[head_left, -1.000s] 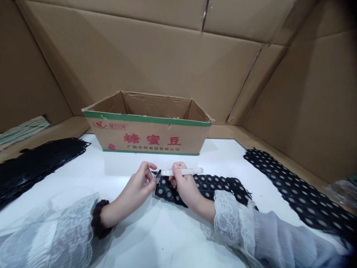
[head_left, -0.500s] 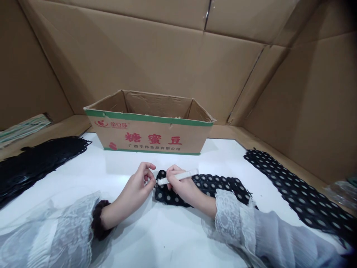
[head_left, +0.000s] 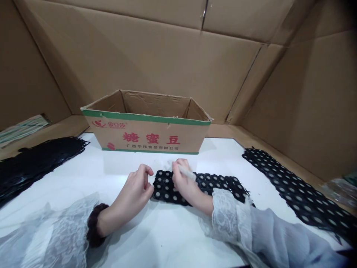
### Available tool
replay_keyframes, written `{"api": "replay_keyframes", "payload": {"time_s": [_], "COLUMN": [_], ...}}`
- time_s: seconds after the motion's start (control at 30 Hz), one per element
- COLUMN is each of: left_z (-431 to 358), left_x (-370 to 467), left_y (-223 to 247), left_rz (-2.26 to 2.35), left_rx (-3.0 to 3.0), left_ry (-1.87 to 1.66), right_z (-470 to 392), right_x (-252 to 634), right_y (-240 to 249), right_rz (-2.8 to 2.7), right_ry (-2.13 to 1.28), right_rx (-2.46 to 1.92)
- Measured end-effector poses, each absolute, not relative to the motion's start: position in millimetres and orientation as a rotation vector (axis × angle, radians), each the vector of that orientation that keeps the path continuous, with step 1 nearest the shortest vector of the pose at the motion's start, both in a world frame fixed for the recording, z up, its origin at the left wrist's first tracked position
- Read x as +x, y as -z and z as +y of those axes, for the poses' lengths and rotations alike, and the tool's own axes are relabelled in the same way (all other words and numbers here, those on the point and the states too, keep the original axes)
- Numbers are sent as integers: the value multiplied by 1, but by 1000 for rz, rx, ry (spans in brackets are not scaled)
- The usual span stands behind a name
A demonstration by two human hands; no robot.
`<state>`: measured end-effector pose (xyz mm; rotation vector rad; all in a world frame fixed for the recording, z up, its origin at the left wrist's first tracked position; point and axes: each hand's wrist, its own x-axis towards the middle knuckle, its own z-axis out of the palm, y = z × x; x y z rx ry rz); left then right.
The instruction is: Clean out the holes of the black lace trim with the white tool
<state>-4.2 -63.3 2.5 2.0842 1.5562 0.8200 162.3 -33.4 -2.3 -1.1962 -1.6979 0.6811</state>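
Since half a second ago, the right hand (head_left: 182, 178) has pulled away from the left fingertips, carrying the white pen-like tool (head_left: 189, 172) with it, and more of the near sheet's left end now shows. I see the right fingers closed around the tool, which is tilted above the near sheet (head_left: 166, 186); a pale blur lies just beyond those fingers, so I cannot tell where the tip is or whether it touches anything. On my other side, the left hand (head_left: 139, 186) is loosely curled, thumb and forefinger parted, with the thumb tip right at the left edge of the near sheet (touching or only just beside it, I cannot tell from up here). That sheet lies flat on the white tabletop (head_left: 119, 163), black with rows of pale round centres, partly covered by the right hand. Behind it I have the open cardboard box (head_left: 147, 132), with green bands and red lettering. Over to the right a longer sheet (head_left: 298, 193) of the same pattern runs along the table edge, with clear plastic (head_left: 340, 190) beyond it. Off to the left I see a black heap (head_left: 36, 163), and behind that some green-and-white strips (head_left: 23, 130) near the cardboard wall (head_left: 145, 56)
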Motion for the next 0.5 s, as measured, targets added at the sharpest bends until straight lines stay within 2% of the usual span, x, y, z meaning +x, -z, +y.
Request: {"api": "replay_keyframes", "payload": {"time_s": [0.1,0.23,0.33,0.5], "left_z": [-63,-58,-56,-57], "left_x": [-6,-7,-7,-7], "left_y": [-2,-1,-1,-1], "left_rz": [1534,1492,1484,1470], "left_rx": [2053,1936,1896,1900], "left_ry": [-910,-1032,-1055,-1059], "right_z": [-35,-42,-41,-37], "right_x": [165,165,166,166], "right_y": [-3,-6,-5,-2], "right_rz": [-1698,-1785,-1728,-1809], "right_ry": [-777,-1101,-1287,-1280], "right_rx": [-1177,-1026,-1071,-1067]}}
